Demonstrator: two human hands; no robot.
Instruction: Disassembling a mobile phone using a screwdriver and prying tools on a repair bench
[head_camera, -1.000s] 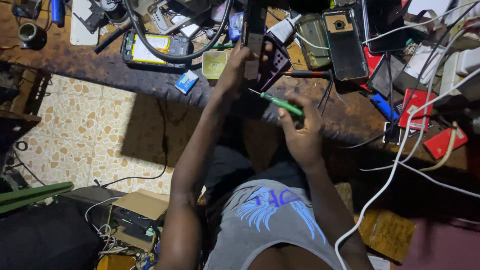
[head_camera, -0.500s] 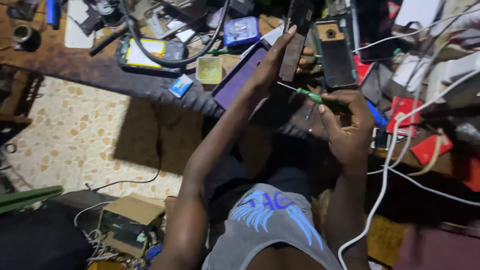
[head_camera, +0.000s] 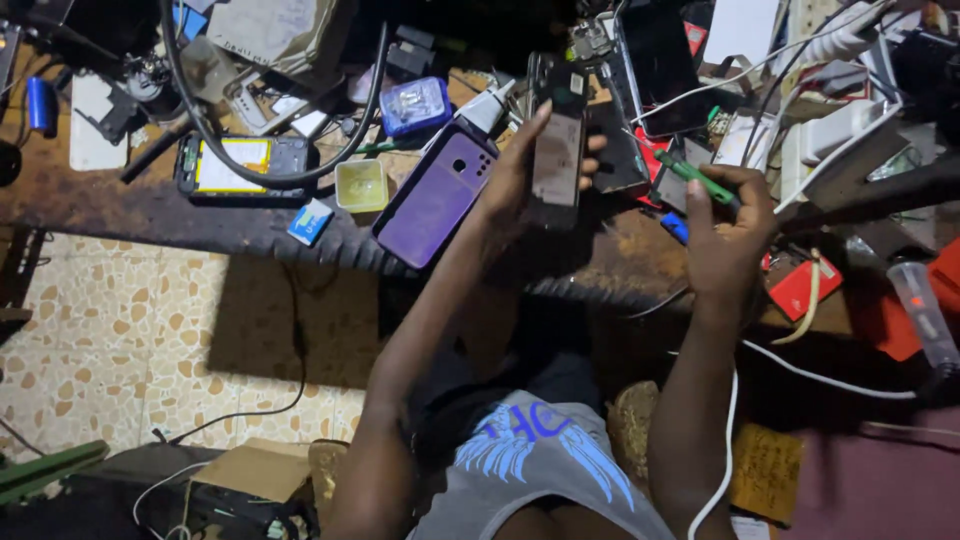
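My left hand (head_camera: 520, 175) grips an opened phone (head_camera: 557, 150) over the cluttered workbench (head_camera: 150, 210), thumb across its exposed back. My right hand (head_camera: 730, 235) is closed around a green-handled screwdriver (head_camera: 697, 178), whose tip points up-left towards the phone. Just left of the held phone a purple phone back cover (head_camera: 435, 195) lies on the bench. A dark phone (head_camera: 655, 60) lies above my right hand.
A phone with a yellow battery (head_camera: 240, 165) lies at bench left under a thick black cable (head_camera: 280, 175). A small green tray (head_camera: 360, 185), a blue plastic box (head_camera: 415, 103), red items (head_camera: 800, 285) and white cables (head_camera: 800, 50) crowd the bench. Tiled floor (head_camera: 130, 320) lies below left.
My view has shifted, so both hands sit further right in the frame. The left hand still holds the phone, and the right hand with the screwdriver has risen beside it.
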